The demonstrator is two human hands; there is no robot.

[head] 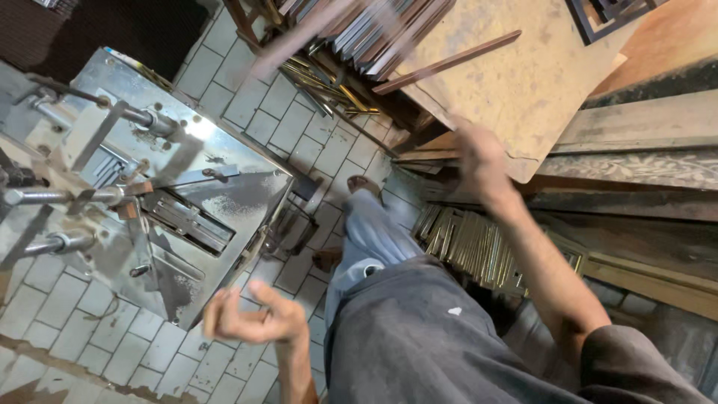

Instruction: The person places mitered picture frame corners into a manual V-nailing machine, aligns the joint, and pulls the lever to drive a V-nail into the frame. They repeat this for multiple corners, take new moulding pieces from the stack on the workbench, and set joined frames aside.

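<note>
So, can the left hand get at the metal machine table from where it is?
Probably yes. The left hand hangs empty with curled fingers just beside the near corner of the metal machine table, and nothing shows between them. The picture is blurred, so touch cannot be told.

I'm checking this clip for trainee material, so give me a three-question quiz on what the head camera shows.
1. True or false: the left hand grips a wooden strip.
2. Where does the right hand reach? A) the shiny steel machine table B) the scuffed tan board C) the pale tiled floor
3. Fill in: the bundle of gold-coloured moulding strips lies below the person's ____ arm.

Key:
1. False; it is empty, fingers curled, beside the steel table.
2. B; the blurred hand is at the board's edge.
3. right
</note>
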